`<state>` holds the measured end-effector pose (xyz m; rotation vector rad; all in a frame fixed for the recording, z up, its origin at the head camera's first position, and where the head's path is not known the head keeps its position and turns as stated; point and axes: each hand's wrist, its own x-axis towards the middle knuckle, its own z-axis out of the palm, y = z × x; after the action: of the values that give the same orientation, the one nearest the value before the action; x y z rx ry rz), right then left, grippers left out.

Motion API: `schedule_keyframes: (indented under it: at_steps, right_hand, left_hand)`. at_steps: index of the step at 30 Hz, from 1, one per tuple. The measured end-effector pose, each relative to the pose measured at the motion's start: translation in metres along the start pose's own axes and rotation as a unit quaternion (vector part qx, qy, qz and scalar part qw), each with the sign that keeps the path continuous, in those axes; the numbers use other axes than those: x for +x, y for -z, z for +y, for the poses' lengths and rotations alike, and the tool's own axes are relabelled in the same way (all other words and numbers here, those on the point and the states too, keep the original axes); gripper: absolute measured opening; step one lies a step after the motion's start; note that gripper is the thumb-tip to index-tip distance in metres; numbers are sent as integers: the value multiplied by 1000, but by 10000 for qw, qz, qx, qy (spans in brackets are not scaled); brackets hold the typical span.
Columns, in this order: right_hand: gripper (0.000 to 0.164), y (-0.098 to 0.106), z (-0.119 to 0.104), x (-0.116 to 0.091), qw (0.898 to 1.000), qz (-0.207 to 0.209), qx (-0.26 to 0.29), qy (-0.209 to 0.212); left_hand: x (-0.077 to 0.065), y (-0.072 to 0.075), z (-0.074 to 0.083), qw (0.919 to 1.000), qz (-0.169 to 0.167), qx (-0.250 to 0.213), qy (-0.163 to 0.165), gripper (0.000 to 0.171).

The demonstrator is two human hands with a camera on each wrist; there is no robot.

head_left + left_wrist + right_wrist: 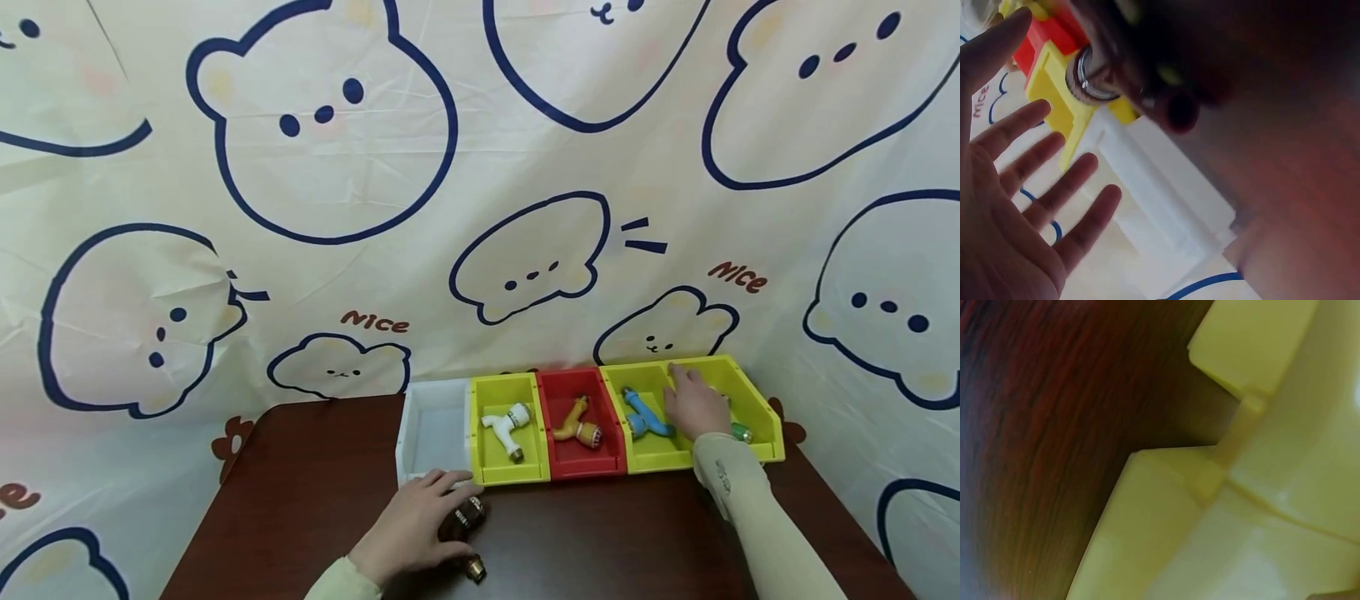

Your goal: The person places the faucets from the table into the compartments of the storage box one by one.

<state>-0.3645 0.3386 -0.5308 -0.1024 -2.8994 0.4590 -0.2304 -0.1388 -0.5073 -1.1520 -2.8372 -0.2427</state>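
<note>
My left hand [420,527] is over a dark brown tap [468,512] with a brass-coloured threaded end, lying on the table. In the left wrist view the fingers [1075,187] are spread and fairly straight, apart from the tap [1169,109]. My right hand [697,403] reaches into the yellow bins [753,400] at the right, around the wall between them; its fingertips are partly hidden. A blue tap [647,414] lies left of that hand, and a green tap [741,432] is mostly covered by it. The right wrist view shows only the yellow bins' front edges.
Left of these bins stand a red bin [551,387] with a mustard-yellow tap [579,425], a yellow bin [487,392] with a white tap [510,429], and a white bin [438,425]. The bins line the back of the dark wooden table [322,467], against a printed cloth [525,167].
</note>
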Motion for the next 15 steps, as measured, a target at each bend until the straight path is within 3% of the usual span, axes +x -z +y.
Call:
schedule_keyframes:
  at_steps: [4,8,15]
  right_hand:
    - [51,2,-1,0,10000,41,-17,-5]
    - [51,2,-1,0,10000,49,-27,11]
    - [51,0,-1,0,10000,31,-16,27]
  left_hand:
    - [-10,-8,7,9997,-114,-66,198,77]
    - [-15,-17,13,9997,-117,-113,179,82]
    - [-14,-22,19,9971,-477,-319,500,83]
